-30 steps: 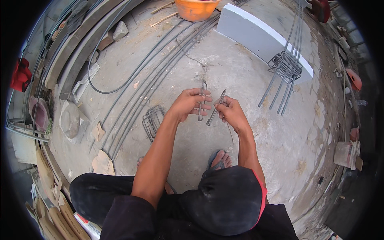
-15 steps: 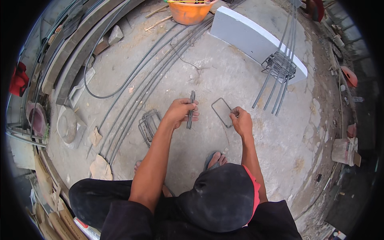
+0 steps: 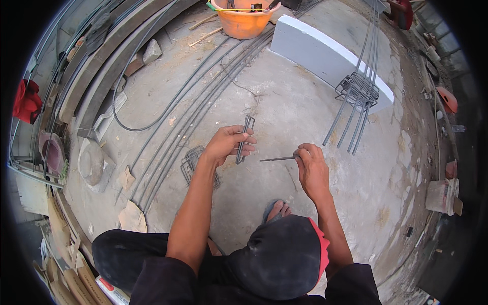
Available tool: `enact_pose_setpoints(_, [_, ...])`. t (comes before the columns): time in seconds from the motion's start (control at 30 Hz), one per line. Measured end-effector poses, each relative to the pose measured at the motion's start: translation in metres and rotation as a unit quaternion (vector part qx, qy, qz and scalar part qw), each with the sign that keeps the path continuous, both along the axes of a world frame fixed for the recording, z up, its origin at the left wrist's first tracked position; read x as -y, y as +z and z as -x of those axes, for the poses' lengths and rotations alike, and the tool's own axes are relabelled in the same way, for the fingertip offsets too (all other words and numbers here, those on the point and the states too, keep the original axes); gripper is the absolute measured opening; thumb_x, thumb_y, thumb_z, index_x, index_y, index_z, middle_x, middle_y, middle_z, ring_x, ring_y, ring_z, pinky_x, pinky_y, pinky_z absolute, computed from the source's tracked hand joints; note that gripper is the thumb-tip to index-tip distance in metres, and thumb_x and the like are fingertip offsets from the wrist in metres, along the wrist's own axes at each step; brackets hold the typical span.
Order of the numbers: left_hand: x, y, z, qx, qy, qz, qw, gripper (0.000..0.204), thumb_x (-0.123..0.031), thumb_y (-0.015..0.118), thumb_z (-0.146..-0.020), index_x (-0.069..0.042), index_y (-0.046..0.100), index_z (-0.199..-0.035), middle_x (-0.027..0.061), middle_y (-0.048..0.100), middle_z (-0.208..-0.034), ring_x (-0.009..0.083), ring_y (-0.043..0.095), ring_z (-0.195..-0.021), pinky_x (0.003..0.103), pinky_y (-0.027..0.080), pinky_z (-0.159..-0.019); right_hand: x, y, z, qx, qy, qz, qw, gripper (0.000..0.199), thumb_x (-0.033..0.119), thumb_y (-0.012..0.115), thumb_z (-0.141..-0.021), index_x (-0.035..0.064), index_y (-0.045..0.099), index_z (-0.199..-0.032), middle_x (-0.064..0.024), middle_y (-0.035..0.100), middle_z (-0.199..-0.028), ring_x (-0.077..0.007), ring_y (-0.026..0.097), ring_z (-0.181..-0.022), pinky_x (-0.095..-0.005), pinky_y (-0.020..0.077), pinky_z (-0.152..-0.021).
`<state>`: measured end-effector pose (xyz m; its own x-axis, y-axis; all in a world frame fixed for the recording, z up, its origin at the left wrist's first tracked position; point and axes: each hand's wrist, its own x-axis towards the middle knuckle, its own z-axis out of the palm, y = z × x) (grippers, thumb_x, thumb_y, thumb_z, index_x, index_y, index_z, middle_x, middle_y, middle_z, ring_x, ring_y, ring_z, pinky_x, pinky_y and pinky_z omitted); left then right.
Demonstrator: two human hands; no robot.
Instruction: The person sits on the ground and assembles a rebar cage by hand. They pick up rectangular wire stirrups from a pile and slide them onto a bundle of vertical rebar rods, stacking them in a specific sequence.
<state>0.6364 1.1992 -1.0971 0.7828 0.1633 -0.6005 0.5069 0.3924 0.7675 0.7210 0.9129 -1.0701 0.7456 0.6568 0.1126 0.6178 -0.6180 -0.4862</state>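
My left hand [image 3: 227, 145] is closed round a few rectangular steel stirrups [image 3: 247, 133], held upright and seen nearly edge-on, some fingers stretched past them. In my right hand [image 3: 312, 172] a single steel stirrup [image 3: 277, 159] is pinched between thumb and fingers. It lies level, edge-on, its far end pointing toward the left hand, with a gap between. Beside my left forearm a loose pile of stirrups [image 3: 190, 161] rests on the concrete, partly hidden by the arm. Farther right, a bunch of stirrups [image 3: 356, 88] hangs round several steel bars [image 3: 348, 122] that cross a white block.
The long white block [image 3: 325, 53] stands on the concrete floor. Long steel bars [image 3: 185, 114] run along the floor at left. An orange basin [image 3: 243, 24] with tools sits at the far side. A person in red [image 3: 401, 14] crouches far right; a bucket [image 3: 441, 196] stands at right.
My right hand has turned its stirrup from face-on to edge-on and shifted slightly nearer me. The left hand's stirrups have tilted a little. The whole view has shifted slightly.
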Motion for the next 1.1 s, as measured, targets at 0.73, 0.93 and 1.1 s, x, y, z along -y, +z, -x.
enact_pose_setpoints(0.73, [0.169, 0.031, -0.061, 0.058, 0.255, 0.261, 0.929, 0.036, -0.012, 0.052, -0.113, 0.009, 0.044, -0.141, 0.0293, 0.059, -0.142, 0.0424, 0.063, -0.132, 0.055, 0.053, -0.114, 0.034, -0.003, 0.055, -0.102, -0.221, -0.182, 0.953, 0.04, 0.004, 0.079, -0.092, 0.0001, 0.067, -0.13, -0.0196, 0.069, -0.123, -0.0318, 0.073, -0.11, -0.0441, 0.0627, -0.09])
enact_pose_setpoints(0.93, [0.229, 0.055, -0.081, 0.057, 0.17, 0.325, 0.929, 0.037, -0.012, 0.054, -0.113, 0.008, 0.044, -0.142, 0.0274, 0.056, -0.146, 0.0412, 0.057, -0.139, 0.054, 0.049, -0.119, 0.098, 0.021, 0.003, -0.077, -0.254, -0.188, 0.946, 0.036, 0.002, 0.078, -0.091, -0.0021, 0.068, -0.125, -0.0215, 0.073, -0.118, -0.0367, 0.075, -0.105, -0.0437, 0.0627, -0.088])
enact_pose_setpoints(1.1, [0.254, 0.056, -0.095, 0.06, 0.149, 0.341, 0.926, 0.037, -0.012, 0.055, -0.112, 0.007, 0.046, -0.142, 0.0246, 0.057, -0.146, 0.0384, 0.058, -0.138, 0.051, 0.048, -0.121, 0.099, 0.024, -0.01, -0.031, -0.32, -0.207, 0.924, 0.028, 0.003, 0.075, -0.094, -0.0036, 0.069, -0.121, -0.0221, 0.075, -0.111, -0.0376, 0.077, -0.098, -0.043, 0.0622, -0.089])
